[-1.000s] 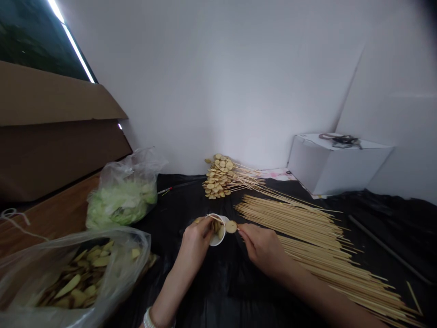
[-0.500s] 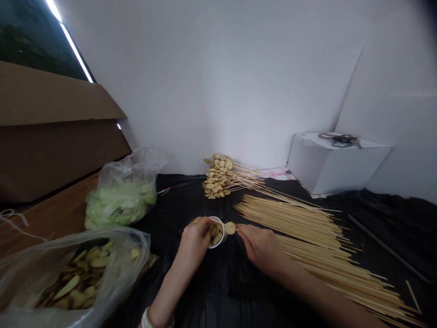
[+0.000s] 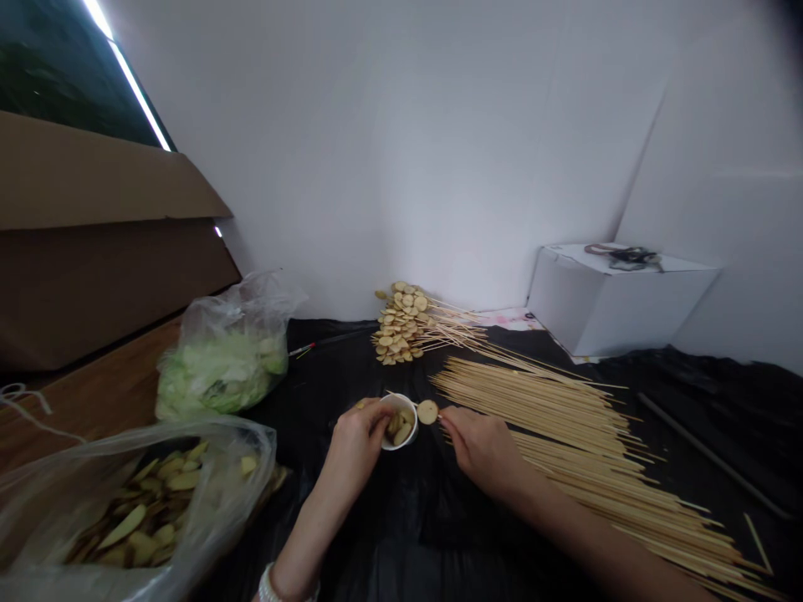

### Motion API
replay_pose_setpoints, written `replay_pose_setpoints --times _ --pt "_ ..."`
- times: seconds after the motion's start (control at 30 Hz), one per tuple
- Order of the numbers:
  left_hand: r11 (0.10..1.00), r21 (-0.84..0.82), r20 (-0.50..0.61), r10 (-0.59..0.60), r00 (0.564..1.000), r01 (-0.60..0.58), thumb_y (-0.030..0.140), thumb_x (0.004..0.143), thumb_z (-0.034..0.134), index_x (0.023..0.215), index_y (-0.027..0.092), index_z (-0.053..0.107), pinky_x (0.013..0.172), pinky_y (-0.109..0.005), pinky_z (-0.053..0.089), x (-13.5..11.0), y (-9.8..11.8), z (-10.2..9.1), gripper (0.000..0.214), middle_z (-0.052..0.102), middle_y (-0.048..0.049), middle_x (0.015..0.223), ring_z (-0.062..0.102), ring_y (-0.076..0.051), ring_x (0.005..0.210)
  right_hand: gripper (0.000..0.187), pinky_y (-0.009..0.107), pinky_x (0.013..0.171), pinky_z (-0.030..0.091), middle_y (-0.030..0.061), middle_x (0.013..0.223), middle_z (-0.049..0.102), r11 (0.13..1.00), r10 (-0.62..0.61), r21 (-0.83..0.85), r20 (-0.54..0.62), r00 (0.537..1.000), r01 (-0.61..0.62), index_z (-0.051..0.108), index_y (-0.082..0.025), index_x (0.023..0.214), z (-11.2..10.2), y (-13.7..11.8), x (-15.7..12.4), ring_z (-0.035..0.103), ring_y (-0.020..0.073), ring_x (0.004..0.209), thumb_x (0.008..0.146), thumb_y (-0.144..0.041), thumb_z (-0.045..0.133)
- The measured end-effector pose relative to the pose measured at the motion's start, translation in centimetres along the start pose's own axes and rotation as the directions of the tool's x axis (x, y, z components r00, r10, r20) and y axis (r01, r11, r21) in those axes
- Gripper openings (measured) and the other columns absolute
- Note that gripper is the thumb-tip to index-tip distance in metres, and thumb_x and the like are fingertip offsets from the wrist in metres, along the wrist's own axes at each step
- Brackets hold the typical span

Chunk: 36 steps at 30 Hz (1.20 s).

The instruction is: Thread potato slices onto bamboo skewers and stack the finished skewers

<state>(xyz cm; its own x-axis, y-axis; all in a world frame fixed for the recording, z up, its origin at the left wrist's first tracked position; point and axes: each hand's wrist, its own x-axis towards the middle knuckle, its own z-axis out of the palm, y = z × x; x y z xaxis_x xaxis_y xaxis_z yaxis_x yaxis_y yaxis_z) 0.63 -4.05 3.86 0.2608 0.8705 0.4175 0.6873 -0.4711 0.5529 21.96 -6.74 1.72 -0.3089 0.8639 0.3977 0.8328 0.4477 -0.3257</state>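
My left hand (image 3: 359,435) is closed at the left rim of a small white paper cup (image 3: 411,437), with fingertips over the edge. Inside the cup lie several pale potato slices (image 3: 401,428). My right hand (image 3: 478,435) pinches a thin wooden skewer, most of which is hidden by the fingers. On the skewer, just right of the cup, a round potato slice (image 3: 427,412) faces me. The skewer's tip points left toward the cup rim.
Loose bamboo skewers (image 3: 552,410) spread to the right. Behind lies a pile of skewered potato slices (image 3: 401,322). At left are a bag of shredded greens (image 3: 219,368) and an open bag of potato pieces (image 3: 238,510). A white box (image 3: 583,305) stands back right.
The cup has shifted slightly up and right. My right hand, with the skewered slice, has moved a little right and upward. A thin stick tip now shows above the cup's rim.
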Motion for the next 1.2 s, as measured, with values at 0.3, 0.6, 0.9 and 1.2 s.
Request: replay_pose_setpoints --times 0.3,0.6,0.9,1.2 --pt "0.995 0.067 -0.038 -0.070 0.997 0.073 0.020 0.079 0.057 0.087 0.021 0.071 0.078 -0.030 0.047 0.0 -0.4 0.1 0.016 0.072 -0.0056 0.091 0.066 -0.020 0.084 0.028 0.024 0.067 0.038 0.0032 0.083 0.068 1.000 0.001 -0.020 0.016 1.000 0.000 0.060 -0.019 0.091 0.0 0.0 0.0 0.064 0.0157 0.078 0.098 -0.022 0.034" --pt "0.969 0.223 0.062 -0.121 0.991 0.105 0.029 0.083 0.057 0.081 0.022 0.075 0.071 -0.026 0.043 -0.2 -0.2 -0.1 0.019 0.070 -0.0051 0.085 0.065 -0.019 0.079 0.028 0.023 0.069 0.038 0.0036 0.085 0.069 1.000 0.005 -0.024 0.024 1.000 -0.004 0.062 -0.020 0.093 0.0 0.0 0.0 0.064 0.0153 0.081 0.098 -0.023 0.034" --pt "0.958 0.241 -0.037 -0.151 0.988 0.156 0.030 0.084 0.055 0.087 0.027 0.073 0.075 -0.031 0.046 -0.4 0.6 -0.5 0.018 0.070 -0.0041 0.107 0.066 -0.023 0.091 0.027 0.025 0.068 0.038 0.0038 0.083 0.068 0.998 0.028 -0.058 0.033 0.999 -0.027 0.061 -0.020 0.091 0.3 0.3 0.0 0.063 0.0165 0.079 0.098 -0.021 0.035" --pt "0.954 -0.271 -0.238 -0.194 0.952 0.126 0.032 0.079 0.062 0.081 0.018 0.070 0.076 -0.031 0.050 0.3 0.7 -0.6 0.016 0.070 -0.0083 0.098 0.064 -0.021 0.088 0.026 0.025 0.066 0.036 0.0040 0.081 0.067 0.993 0.101 -0.061 -0.049 0.994 -0.104 0.059 -0.019 0.084 -0.2 0.8 0.3 0.062 0.0167 0.076 0.097 -0.020 0.037"
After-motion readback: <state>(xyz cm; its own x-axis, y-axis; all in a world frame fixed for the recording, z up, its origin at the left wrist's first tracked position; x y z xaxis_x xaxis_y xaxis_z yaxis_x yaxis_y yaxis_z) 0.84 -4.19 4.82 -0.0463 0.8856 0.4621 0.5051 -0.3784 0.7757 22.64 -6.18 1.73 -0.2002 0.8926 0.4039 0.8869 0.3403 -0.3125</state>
